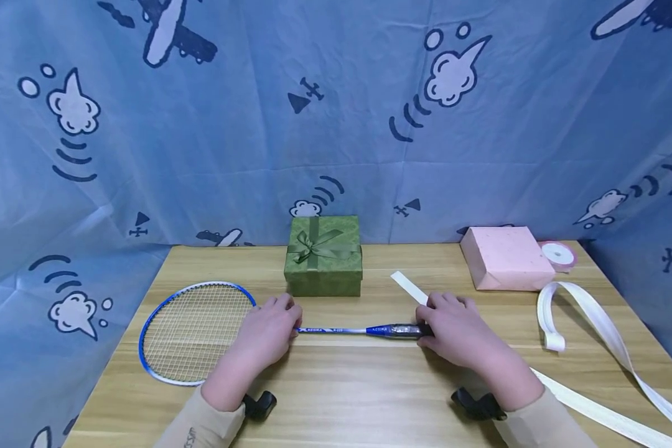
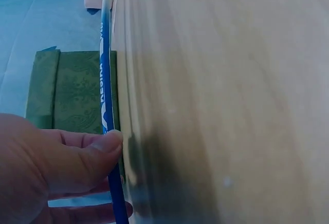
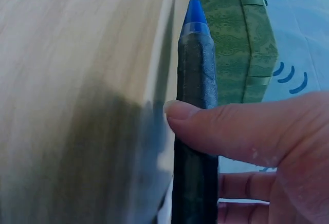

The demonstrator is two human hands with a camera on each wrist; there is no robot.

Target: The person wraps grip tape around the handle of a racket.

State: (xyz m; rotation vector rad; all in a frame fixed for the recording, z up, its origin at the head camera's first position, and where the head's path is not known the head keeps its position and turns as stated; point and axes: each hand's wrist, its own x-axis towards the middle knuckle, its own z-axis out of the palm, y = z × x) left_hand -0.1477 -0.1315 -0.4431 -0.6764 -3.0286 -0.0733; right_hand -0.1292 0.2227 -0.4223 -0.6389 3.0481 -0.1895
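Observation:
A badminton racket (image 1: 336,330) with a blue and white frame lies sideways across the wooden table, its strung head at the left and black grip at the right. My left hand (image 1: 270,330) pinches the shaft near the head; the left wrist view shows the thumb (image 2: 105,143) over the blue shaft (image 2: 106,70) and fingers behind it. With my right hand (image 1: 453,330) I hold the black handle (image 3: 196,70), thumb across it and fingers on the far side. That hand hides the handle's end in the head view.
Behind the racket stands a green gift box (image 1: 325,255) with a bow. Farther right are a pink box (image 1: 506,258) and a ribbon spool (image 1: 558,254). A long white strap (image 1: 593,317) curls along the right side, part of it passing under my right arm. A blue patterned cloth (image 1: 336,137) hangs behind.

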